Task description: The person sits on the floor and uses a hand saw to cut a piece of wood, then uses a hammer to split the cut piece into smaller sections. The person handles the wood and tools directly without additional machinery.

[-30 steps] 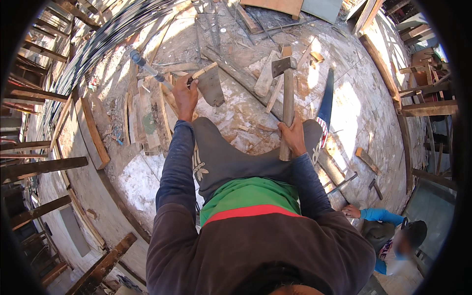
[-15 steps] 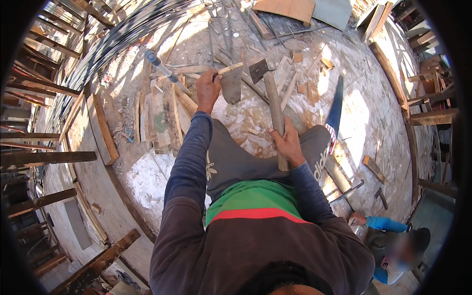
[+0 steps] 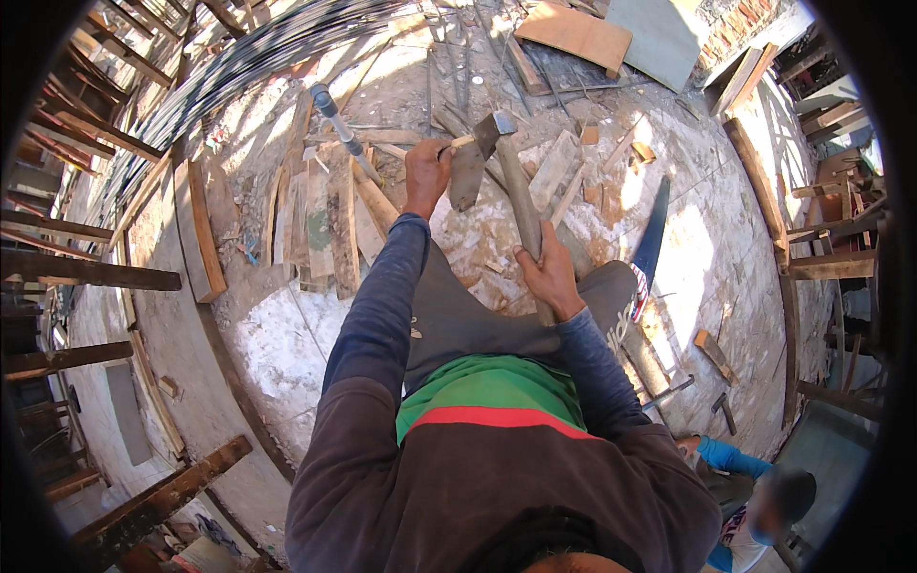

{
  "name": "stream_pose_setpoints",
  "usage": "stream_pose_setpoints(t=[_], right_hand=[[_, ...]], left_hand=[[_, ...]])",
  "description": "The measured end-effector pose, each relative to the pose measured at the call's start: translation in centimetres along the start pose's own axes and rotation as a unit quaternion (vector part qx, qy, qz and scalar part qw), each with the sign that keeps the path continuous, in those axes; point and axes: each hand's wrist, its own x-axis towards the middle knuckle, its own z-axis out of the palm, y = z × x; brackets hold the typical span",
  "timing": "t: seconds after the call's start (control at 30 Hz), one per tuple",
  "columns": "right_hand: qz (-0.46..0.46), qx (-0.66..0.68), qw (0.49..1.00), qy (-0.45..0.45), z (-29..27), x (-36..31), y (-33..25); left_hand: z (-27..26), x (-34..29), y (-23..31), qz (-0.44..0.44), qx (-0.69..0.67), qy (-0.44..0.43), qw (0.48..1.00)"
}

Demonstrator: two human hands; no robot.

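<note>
My right hand [image 3: 551, 272] is closed around the wooden handle of a hatchet [image 3: 521, 196]. Its metal head [image 3: 496, 132] is up at the far end, close to my left hand [image 3: 427, 174]. That hand pinches a short, thin wooden stick [image 3: 461, 141], whose right end meets or nearly meets the hatchet head; I cannot tell if they touch. Just beneath the stick is a flat grey piece [image 3: 466, 180], partly hidden. Beside my right knee lies a handsaw [image 3: 651, 229] with a dark blue blade and a red and white handle.
Boards [image 3: 320, 224] lie left of my legs, near a grey-blue tube [image 3: 336, 116]. Long metal rods [image 3: 239, 67] stretch across the back left. A small hammer [image 3: 724, 413] and a wood block [image 3: 714, 355] are at right. A blue-sleeved person [image 3: 731, 456] is at lower right.
The hatchet head has moved up and left, to the stick's end. My left hand with the stick has shifted slightly right. The whole view has turned a little.
</note>
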Motion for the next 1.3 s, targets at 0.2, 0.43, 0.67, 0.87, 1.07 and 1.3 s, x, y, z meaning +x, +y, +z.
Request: stream_pose_setpoints(t=[0.2, 0.43, 0.67, 0.87, 1.07, 1.3], right_hand=[[-0.071, 0.034, 0.994, 0.072, -5.5, 5.1, -6.1], [-0.394, 0.211, 0.828, 0.339, -16.1, 10.3, -21.4], [0.109, -0.114, 0.985, -0.077, 3.2, 3.6, 5.7], [0.183, -0.077, 0.98, -0.031, 6.1, -3.3, 10.1], [0.098, 0.006, 0.984, 0.15, -1.5, 2.4, 8.8], [0.219, 0.119, 0.959, 0.133, -7.8, -2.5, 8.5]], left_hand=[[0.9, 0.5, 0.0, 0.008, -0.005, -0.001, 1.0], [1.6, 0.7, -0.6, 0.033, -0.002, 0.022, 0.999], [-2.7, 2.1, 3.9, 0.006, 0.103, 0.007, 0.995], [-13.0, -0.4, 6.7, 0.018, 0.091, 0.197, 0.976], [-11.9, -8.4, -1.3, -0.106, 0.138, 0.124, 0.977], [-10.7, -14.1, -12.2, -0.131, 0.392, -0.209, 0.886]])
